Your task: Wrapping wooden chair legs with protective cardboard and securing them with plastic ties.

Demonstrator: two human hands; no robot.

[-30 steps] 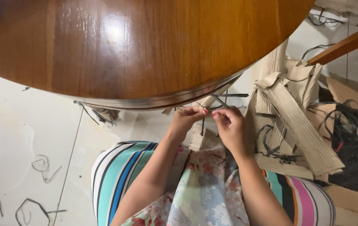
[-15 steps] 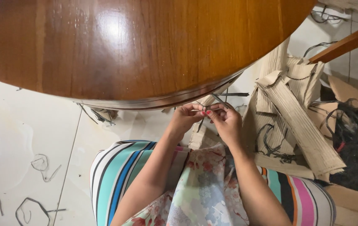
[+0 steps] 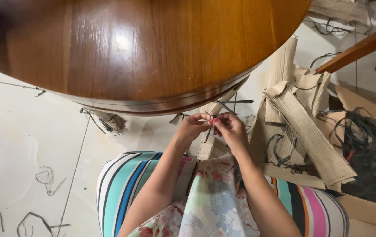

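Frame centre: left hand [image 3: 192, 128] and right hand [image 3: 231, 129] pinch a thin dark strip [image 3: 208, 131] below the table [image 3: 153, 52].

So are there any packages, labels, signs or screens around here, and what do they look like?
No labels, signs or screens show.
Cardboard box: at the right edge on the floor, brown, open, with dark wires inside.
Corrugated cardboard strips: right of the hands, tan, long and ribbed, leaning in a heap.
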